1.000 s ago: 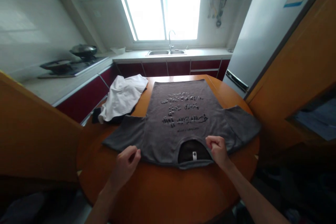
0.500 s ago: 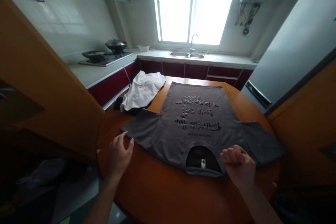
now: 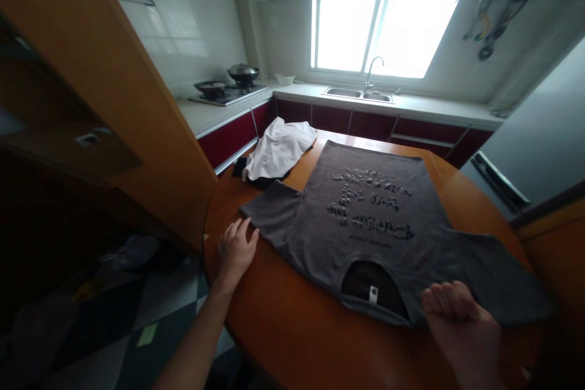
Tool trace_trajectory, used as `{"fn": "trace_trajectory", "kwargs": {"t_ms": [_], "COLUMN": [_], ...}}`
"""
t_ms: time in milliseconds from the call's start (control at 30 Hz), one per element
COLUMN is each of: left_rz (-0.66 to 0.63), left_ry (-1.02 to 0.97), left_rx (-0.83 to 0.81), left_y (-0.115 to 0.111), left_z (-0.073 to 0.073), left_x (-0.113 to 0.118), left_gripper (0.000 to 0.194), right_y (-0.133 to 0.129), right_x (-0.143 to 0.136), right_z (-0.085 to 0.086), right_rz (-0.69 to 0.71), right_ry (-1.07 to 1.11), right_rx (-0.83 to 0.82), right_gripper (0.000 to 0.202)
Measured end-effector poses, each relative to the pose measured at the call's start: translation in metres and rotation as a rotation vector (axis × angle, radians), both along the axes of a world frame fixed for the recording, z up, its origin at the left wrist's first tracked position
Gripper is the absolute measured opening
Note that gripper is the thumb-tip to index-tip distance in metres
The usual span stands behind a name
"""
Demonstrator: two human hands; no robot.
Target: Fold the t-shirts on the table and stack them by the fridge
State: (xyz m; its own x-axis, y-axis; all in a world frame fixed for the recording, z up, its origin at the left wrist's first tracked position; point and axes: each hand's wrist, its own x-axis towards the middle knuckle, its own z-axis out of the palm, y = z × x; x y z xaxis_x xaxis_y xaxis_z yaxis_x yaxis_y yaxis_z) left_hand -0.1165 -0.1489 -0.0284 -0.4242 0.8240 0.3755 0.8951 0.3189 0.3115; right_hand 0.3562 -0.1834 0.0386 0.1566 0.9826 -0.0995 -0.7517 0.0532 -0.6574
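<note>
A dark grey T-shirt (image 3: 320, 225) lies spread flat on the round wooden table (image 3: 292, 323), its neckline toward me and its lettering upside down from here. A white label (image 3: 373, 295) shows inside the collar. At the left sleeve's near corner is my left hand (image 3: 237, 250), fingertips touching the hem, thumb apart from the fingers, gripping nothing. My right hand (image 3: 461, 320) is curled into a fist over the shirt's near right shoulder, beside the neckline. No cloth shows in that fist, and the fabric by it lies flat.
White cloth (image 3: 281, 149) lies crumpled over dark fabric (image 3: 240, 167) at the table's far left. Behind are a stove with pans (image 3: 244, 75), a sink (image 3: 345, 92) and a window. A fridge (image 3: 548, 128) stands right, a wooden panel (image 3: 150, 103) left.
The view has swung left, so everything sits farther right in the picture. My left hand has turned flatter against the sleeve's corner. My right hand stays in a fist near the collar.
</note>
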Motion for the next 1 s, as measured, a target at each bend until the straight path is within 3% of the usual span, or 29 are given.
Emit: {"fn": "trace_trajectory", "kwargs": {"t_ms": [200,300,400,433,533,667,767,867,1000], "left_rz": [0.060,0.074,0.097,0.102,0.059,-0.106,-0.229,-0.333,-0.436], "left_ry": [-0.033,-0.105,-0.160,-0.177,-0.232,-0.249,-0.205,-0.176,-0.183], "left_rx": [-0.011,-0.053,-0.030,-0.010,0.082,0.263,0.369,0.409,0.420], "left_y": [0.020,0.029,0.033,0.034,0.036,0.038,0.039,0.040,0.046], "left_z": [0.007,0.009,0.010,0.010,0.010,0.016,0.026,0.040,0.062], "left_x": [-0.024,-0.021,-0.010,-0.007,-0.004,-0.003,0.004,0.019,0.044], "left_gripper": [0.047,0.043,0.043,0.042,0.040,0.043,0.045,0.046,0.049], "right_y": [0.000,0.006,0.016,0.019,0.028,0.029,0.022,0.011,0.005], "right_x": [-0.001,-0.001,-0.002,-0.003,-0.004,0.002,0.005,0.004,-0.001], "right_z": [-0.001,-0.005,-0.015,-0.019,-0.033,-0.051,-0.064,-0.074,-0.080], "right_rz": [-0.053,-0.053,-0.068,-0.076,-0.101,-0.173,-0.181,-0.133,-0.112], "right_ry": [0.100,0.124,-0.006,-0.103,-0.541,-1.353,-1.826,-2.080,-2.183], "right_rx": [-0.080,-0.108,-0.182,-0.202,-0.197,-0.053,-0.019,-0.154,-0.231], "right_gripper": [0.036,0.029,0.011,0.009,0.031,0.054,0.063,0.068,0.073]}}
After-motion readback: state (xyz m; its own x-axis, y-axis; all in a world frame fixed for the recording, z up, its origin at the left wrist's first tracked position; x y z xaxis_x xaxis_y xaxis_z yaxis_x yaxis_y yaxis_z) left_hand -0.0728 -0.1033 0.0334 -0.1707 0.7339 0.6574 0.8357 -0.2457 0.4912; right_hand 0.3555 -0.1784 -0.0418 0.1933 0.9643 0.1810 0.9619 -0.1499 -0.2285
